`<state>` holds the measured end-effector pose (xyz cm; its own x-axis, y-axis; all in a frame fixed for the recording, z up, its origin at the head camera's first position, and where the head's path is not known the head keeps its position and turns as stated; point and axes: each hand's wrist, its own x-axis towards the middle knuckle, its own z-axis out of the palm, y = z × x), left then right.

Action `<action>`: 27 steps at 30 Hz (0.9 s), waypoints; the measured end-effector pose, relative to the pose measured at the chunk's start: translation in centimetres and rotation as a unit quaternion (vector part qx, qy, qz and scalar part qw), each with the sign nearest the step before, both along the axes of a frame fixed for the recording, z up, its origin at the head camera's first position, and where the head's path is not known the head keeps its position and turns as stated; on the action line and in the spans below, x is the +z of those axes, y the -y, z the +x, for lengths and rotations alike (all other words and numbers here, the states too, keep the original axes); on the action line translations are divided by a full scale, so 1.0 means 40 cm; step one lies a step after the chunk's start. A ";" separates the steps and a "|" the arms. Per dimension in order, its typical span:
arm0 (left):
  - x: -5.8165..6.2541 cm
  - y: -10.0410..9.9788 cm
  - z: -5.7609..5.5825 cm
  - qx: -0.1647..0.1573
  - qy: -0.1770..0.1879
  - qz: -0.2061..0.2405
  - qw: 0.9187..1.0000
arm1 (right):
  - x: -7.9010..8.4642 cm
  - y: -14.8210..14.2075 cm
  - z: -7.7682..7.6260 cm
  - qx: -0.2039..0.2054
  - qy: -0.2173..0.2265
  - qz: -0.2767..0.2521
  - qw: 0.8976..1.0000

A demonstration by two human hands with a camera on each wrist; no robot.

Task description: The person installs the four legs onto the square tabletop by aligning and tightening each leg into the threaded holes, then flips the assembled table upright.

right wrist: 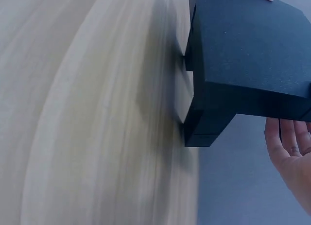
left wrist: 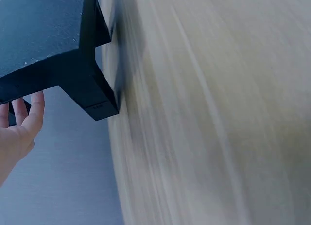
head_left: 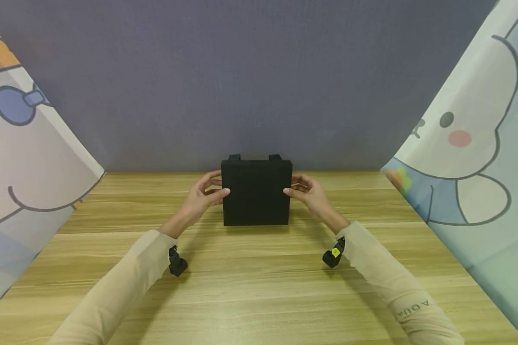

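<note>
A black square stand with short blocky legs is held on its side near the back of the table, its flat face toward me. My left hand grips its left edge, thumb on the front face and fingers bent behind. On the opposite edge, my right hand holds it the same way. Two leg ends peek over its top edge in the head view. From the left wrist, a lower leg reaches back close over the wood; another lower leg appears in the right wrist view.
The wood-grain table ends at a grey-blue wall panel just behind the stand. Cartoon-printed sheets flank the table on both sides. A small black wrist device hangs under the left cuff, with a similar one at the right.
</note>
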<state>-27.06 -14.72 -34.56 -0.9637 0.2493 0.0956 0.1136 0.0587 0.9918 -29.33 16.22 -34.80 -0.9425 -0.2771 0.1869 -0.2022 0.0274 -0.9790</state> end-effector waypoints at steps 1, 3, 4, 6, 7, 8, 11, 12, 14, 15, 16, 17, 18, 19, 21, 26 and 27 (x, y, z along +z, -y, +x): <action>0.004 -0.001 0.001 0.002 0.001 0.000 1.000 | 0.003 0.000 0.001 -0.001 0.001 -0.003 1.000; 0.009 -0.003 0.003 0.004 0.003 0.000 1.000 | 0.008 0.000 0.003 -0.003 0.005 -0.011 1.000; 0.012 -0.004 0.003 0.005 0.003 0.001 1.000 | 0.011 -0.001 0.003 -0.004 0.006 -0.013 1.000; 0.016 -0.005 0.004 0.008 0.004 0.003 1.000 | 0.015 -0.001 0.003 -0.004 0.003 -0.014 1.000; 0.019 -0.006 0.004 0.010 0.003 0.004 1.000 | 0.016 0.000 0.003 -0.005 0.002 -0.014 1.000; 0.021 -0.006 0.005 0.011 0.003 0.006 1.000 | 0.018 0.000 0.003 -0.006 0.002 -0.013 1.000; 0.028 -0.009 0.008 0.020 -0.001 0.016 1.000 | 0.023 0.002 0.003 -0.011 -0.001 -0.009 1.000; 0.030 -0.009 0.009 0.023 -0.004 0.017 1.000 | 0.025 0.003 0.004 -0.012 -0.001 -0.007 1.000; 0.034 -0.010 0.009 0.030 -0.008 0.022 0.999 | 0.028 0.006 0.004 -0.015 -0.002 -0.002 1.000; 0.035 -0.010 0.009 0.033 -0.010 0.022 0.999 | 0.030 0.006 0.004 -0.017 -0.004 0.001 1.000; 0.036 -0.010 0.008 0.035 -0.013 0.022 0.999 | 0.031 0.007 0.004 -0.019 -0.003 0.004 1.000; 0.036 -0.010 0.006 0.037 -0.015 0.021 0.999 | 0.033 0.008 0.005 -0.020 -0.002 0.005 1.000; 0.036 -0.011 0.005 0.039 -0.016 0.021 0.999 | 0.034 0.009 0.005 -0.022 -0.002 0.007 1.000; 0.037 -0.011 0.004 0.041 -0.017 0.020 0.999 | 0.036 0.009 0.006 -0.024 -0.001 0.009 1.000; 0.038 -0.010 0.003 0.044 -0.018 0.016 0.999 | 0.038 0.010 0.008 -0.026 0.000 0.007 1.000; 0.040 -0.009 0.002 0.049 -0.013 0.014 0.999 | 0.041 0.016 0.010 -0.034 -0.005 -0.002 0.999; 0.041 -0.009 0.002 0.049 -0.012 0.015 0.999 | 0.041 0.017 0.010 -0.035 -0.007 -0.004 0.999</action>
